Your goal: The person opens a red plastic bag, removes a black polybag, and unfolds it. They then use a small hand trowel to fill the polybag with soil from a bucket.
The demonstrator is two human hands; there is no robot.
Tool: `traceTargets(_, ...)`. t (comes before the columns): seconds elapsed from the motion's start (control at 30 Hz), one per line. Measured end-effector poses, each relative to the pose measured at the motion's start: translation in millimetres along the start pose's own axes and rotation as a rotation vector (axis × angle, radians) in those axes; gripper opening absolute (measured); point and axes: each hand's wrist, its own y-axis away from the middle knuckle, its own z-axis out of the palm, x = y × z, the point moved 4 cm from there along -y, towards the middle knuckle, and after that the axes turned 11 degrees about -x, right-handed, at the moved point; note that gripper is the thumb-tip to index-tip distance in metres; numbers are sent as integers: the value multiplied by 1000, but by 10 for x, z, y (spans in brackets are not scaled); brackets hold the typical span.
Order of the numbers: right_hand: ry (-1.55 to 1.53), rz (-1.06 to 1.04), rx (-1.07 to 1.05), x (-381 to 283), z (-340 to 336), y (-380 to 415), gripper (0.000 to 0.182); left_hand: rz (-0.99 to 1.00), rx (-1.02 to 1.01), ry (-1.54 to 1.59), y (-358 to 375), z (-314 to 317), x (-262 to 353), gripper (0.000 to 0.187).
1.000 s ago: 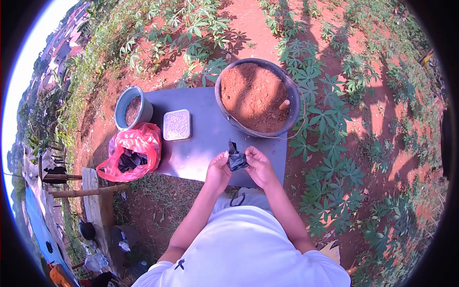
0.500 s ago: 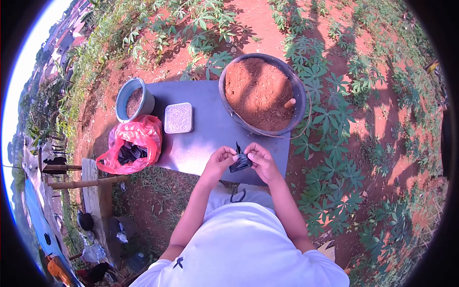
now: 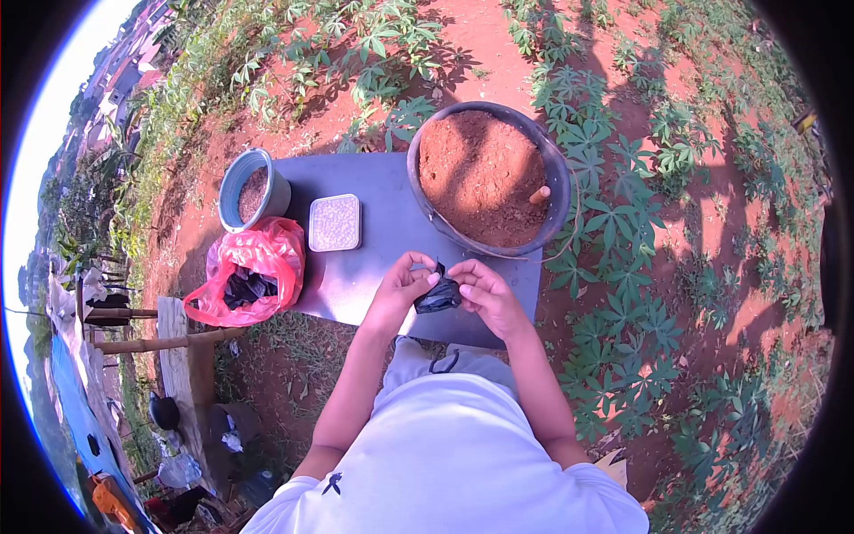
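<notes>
A small black plastic bag [image 3: 438,296] is held between both hands over the near edge of the grey table [image 3: 378,200]. My left hand [image 3: 405,289] pinches its left side, and my right hand [image 3: 485,292] grips the upper right side with thumb and fingers. Beyond them, a big dark bucket [image 3: 562,191] is full of reddish-brown soil [image 3: 480,178], with a short handle [image 3: 540,195] poking out of it. To the left lies a red plastic bag [image 3: 289,258] with black plastic bags [image 3: 249,289] inside.
A square clear container [image 3: 335,222] of small pale grains sits mid-table. Behind the red bag stands a grey-blue pot [image 3: 280,198] with brown material inside. Leafy plants [image 3: 614,222] grow right of the table; a bamboo pole [image 3: 169,343] and wooden post [image 3: 173,383] are at left.
The black bag and my left hand have shifted slightly left, and the bag's shape between my fingers has changed. My right hand stays at the bag's right side. The table items keep their places.
</notes>
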Motion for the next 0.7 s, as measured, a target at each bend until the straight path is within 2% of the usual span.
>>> traceTargets(0.1, 16, 22, -6, -1, 3, 0, 30, 126, -47, -113, -6, 24, 117, 37)
traceTargets(0.23, 20, 23, 87, -24, -23, -19, 31, 81, -121, -198, -43, -12, 67, 45)
traceTargets(0.3, 295, -58, 12, -84, -1, -25, 29, 96, -191, -581, -24, 57, 97, 47)
traceTargets(0.4, 335, -93, -46, -125, 7, 32, 26, 94, -238, -565, 15, 144, 117, 51)
traceTargets(0.63, 415, -98, -39, -237, -12, 112, 27, 120, -281, -549, 39, 242, 162, 55)
traceTargets(0.7, 606, -58, 66, -300, -8, 133, 23, 112, -266, -567, 73, 311, 263, 56)
